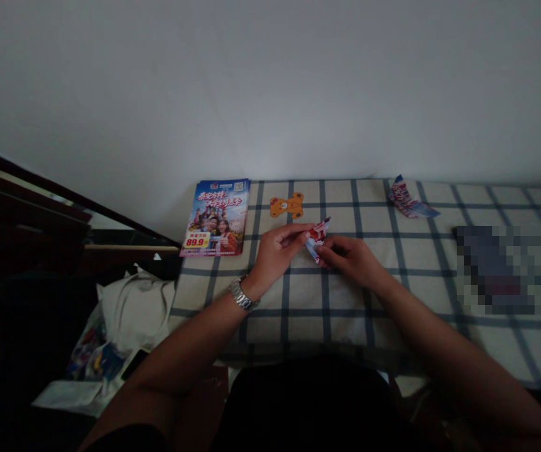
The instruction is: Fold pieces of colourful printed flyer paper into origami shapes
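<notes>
Both hands meet over the checked tablecloth (393, 276) and pinch a small folded piece of red, white and blue printed paper (318, 236). My left hand (277, 251), with a metal watch at the wrist, grips the paper's upper left part with closed fingers. From the right, my right hand (351, 258) holds its lower edge, fingers also closed. The paper sits just above the table surface.
A stack of colourful flyers (216, 216) lies at the table's left corner. A bear print (287, 205) shows on the cloth. Another folded paper piece (409, 201) lies at the back right, near a blurred-out object (496, 270). A cloth bag (133, 311) and clutter sit on the floor, left.
</notes>
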Available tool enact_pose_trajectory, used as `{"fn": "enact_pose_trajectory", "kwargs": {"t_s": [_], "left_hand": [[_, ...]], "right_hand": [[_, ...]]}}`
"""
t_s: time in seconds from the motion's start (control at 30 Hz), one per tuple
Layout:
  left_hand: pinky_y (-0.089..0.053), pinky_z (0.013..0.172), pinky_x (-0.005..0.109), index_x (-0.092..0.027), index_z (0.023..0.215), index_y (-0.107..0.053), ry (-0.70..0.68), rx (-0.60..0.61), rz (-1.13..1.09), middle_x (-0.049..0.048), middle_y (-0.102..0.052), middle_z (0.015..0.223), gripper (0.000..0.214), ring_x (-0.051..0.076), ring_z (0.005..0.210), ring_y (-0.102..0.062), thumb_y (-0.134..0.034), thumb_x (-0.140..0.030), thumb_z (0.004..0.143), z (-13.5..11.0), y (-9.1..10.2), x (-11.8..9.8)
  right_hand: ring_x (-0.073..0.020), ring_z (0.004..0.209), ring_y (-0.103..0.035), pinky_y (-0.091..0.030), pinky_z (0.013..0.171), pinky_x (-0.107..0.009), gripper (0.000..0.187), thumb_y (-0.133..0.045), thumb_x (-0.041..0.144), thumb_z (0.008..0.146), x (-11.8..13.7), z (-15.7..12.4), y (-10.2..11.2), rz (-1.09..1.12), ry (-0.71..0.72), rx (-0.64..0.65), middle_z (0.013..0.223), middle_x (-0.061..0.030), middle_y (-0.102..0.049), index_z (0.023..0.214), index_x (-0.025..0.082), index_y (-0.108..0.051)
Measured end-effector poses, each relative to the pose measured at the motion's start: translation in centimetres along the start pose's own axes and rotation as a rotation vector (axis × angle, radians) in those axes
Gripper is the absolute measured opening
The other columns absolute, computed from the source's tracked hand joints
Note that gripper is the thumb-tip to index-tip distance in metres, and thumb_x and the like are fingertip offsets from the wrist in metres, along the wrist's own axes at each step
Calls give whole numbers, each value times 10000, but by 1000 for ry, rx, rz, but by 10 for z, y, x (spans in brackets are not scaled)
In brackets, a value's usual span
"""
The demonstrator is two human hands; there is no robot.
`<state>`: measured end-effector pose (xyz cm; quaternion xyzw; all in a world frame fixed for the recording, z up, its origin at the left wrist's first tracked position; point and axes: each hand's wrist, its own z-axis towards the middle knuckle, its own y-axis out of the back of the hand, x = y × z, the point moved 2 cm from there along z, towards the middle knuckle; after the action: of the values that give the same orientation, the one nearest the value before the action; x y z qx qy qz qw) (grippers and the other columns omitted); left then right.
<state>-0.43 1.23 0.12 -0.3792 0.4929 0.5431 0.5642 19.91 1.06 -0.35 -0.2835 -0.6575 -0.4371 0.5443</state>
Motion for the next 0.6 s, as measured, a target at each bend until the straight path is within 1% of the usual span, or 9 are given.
{"fn": "enact_pose_trajectory", "kwargs": {"t_s": [0.13, 0.23, 0.37, 0.6], "left_hand": [[-632, 963, 354, -211, 1135, -797, -4, 1, -12, 78, -809, 1158, 266, 215, 1057, -773, -737, -415, 975, 0, -1, 0], [-629, 943, 335, -210, 1128, -794, -12, 0, -18, 76, -809, 1146, 253, 206, 1045, -770, -742, -402, 971, 1, 0, -1], [-623, 948, 331, -199, 1129, -789, -9, -2, -25, 82, -806, 1149, 249, 206, 1055, -765, -739, -389, 975, 0, 0, -2], [-617, 937, 321, -196, 1143, -772, -24, 49, -24, 81, -796, 1145, 251, 201, 1044, -761, -723, -385, 987, -1, -2, 0]], "right_hand": [[-166, 669, -659, -509, 643, -284, 374, -636, 547, 1005, 0, 0, 1, -44, 13, -5, 749, -12, -733, 831, 222, -699], [-168, 668, -651, -499, 642, -287, 368, -644, 547, 999, 1, 0, 1, -42, 10, -31, 747, -12, -729, 836, 221, -697], [-168, 684, -635, -484, 658, -293, 389, -605, 545, 1020, 3, 0, 0, -63, 31, -29, 750, -13, -711, 829, 219, -695], [-170, 680, -618, -465, 667, -296, 394, -582, 527, 1034, 4, 1, 2, -114, 55, -71, 742, -7, -690, 791, 224, -649]]}}
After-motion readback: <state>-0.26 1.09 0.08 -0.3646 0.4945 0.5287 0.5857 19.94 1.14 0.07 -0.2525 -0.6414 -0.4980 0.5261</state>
